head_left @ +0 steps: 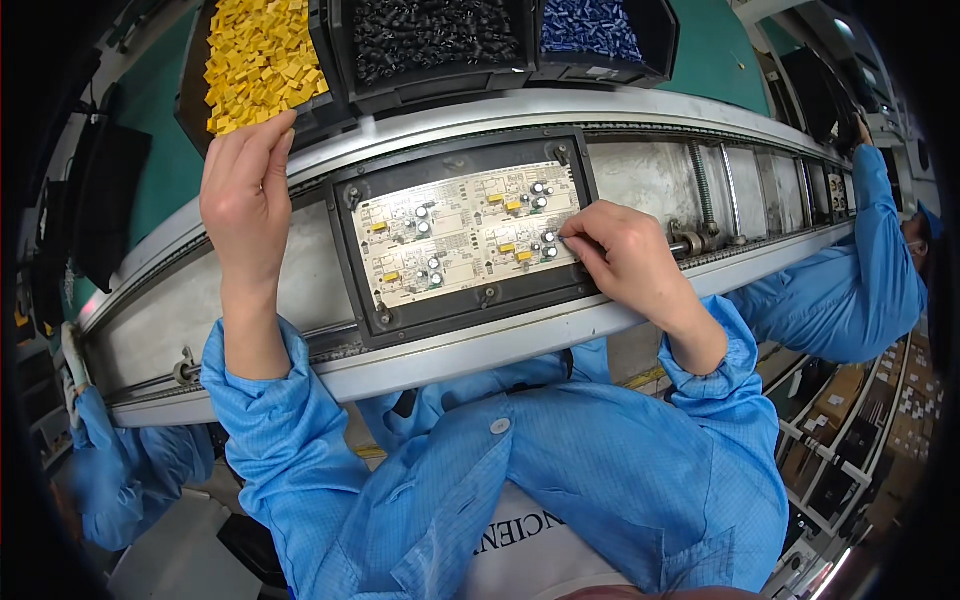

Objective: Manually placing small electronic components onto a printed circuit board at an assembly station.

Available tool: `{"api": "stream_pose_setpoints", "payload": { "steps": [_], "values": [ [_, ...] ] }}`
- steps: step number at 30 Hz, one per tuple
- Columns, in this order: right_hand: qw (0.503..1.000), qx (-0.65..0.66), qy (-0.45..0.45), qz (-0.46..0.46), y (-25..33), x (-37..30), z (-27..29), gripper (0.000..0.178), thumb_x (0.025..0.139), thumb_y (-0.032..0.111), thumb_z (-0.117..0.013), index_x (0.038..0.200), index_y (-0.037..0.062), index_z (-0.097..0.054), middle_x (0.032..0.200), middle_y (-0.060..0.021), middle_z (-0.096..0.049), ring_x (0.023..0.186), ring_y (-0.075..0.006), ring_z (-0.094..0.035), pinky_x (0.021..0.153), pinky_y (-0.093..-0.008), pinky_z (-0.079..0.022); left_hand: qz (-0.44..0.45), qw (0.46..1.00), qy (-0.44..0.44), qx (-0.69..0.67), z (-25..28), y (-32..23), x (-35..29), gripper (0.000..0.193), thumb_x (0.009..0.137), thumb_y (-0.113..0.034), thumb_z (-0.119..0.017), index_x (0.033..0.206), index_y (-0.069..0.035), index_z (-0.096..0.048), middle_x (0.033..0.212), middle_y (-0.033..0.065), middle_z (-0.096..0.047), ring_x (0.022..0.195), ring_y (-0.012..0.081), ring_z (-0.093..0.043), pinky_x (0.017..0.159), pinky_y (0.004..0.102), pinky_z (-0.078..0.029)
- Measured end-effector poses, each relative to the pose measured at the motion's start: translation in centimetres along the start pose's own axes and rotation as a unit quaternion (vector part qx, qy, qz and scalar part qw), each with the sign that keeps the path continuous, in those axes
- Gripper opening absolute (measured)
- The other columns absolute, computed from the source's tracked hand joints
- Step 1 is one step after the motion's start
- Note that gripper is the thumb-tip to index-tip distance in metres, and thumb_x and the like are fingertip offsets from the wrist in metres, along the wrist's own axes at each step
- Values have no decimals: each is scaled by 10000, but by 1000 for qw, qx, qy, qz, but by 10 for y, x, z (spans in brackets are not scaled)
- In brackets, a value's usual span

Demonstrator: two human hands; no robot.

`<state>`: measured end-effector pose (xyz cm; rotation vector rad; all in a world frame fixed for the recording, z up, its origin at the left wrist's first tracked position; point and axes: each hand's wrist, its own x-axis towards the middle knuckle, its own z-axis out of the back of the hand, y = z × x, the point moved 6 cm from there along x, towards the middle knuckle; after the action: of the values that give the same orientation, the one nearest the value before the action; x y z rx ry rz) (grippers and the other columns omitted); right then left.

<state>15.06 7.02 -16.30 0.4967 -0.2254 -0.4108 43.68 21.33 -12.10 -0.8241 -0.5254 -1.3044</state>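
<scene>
A pale circuit board panel lies in a black carrier frame in front of me. Small yellow blocks and round dark-and-white capacitors stand on it in several groups. My right hand is at the panel's right edge, thumb and forefinger pinched beside the capacitors; whatever is between the fingertips is hidden. Raised at the left, my left hand has its fingers bent together just in front of the bin of yellow block components. I cannot make out anything in its fingertips.
Bins of black components and blue components stand behind the metal conveyor rail. The carrier sits on the conveyor, between its rails. A co-worker in a blue sleeve works at the right; another person's gloved hand shows at far left.
</scene>
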Motion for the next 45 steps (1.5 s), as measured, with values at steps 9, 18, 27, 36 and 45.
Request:
{"api": "stream_pose_setpoints", "payload": {
  "steps": [9,18,27,36,45],
  "values": [
    [1000,-25,0,7,2,3,-2,111,834,23,-697,945,26,-684,876,-137,-674,786,-333,-668,677,-382,-543,-16,1000,1,-21,4,-8,2,152,841,12,-709,990,-11,-724,864,105,-677,803,260,-623,706,338,-501],
    [997,44,48,-42,-3,8,-1,159,825,8,-711,979,-7,-676,846,-147,-677,732,-247,-675,654,-325,-535,-56,997,35,-49,-3,-25,-6,184,779,16,-739,955,-22,-703,834,99,-685,778,273,-651,674,354,-510],
    [987,144,20,-75,-19,39,46,89,884,12,-693,972,7,-692,844,-10,-677,744,-51,-599,636,-215,-493,-43,996,48,-59,0,-22,-10,164,779,2,-740,934,-38,-704,830,92,-686,782,268,-657,675,347,-515],
    [980,-156,-124,-6,-30,157,70,147,888,125,-658,963,1,-686,825,-104,-663,750,-215,-614,680,-328,-495,69,955,195,-214,-37,-28,-26,90,792,-24,-726,875,-31,-693,834,96,-664,808,281,-634,707,371,-510],
    [991,-82,-72,-76,-47,168,65,104,809,119,-679,822,17,-697,756,-202,-671,715,-354,-655,671,-428,-502,62,947,249,-191,-39,-38,-33,110,737,-32,-760,817,-34,-685,818,78,-633,818,280,-611,705,378,-505]
  ]
}}
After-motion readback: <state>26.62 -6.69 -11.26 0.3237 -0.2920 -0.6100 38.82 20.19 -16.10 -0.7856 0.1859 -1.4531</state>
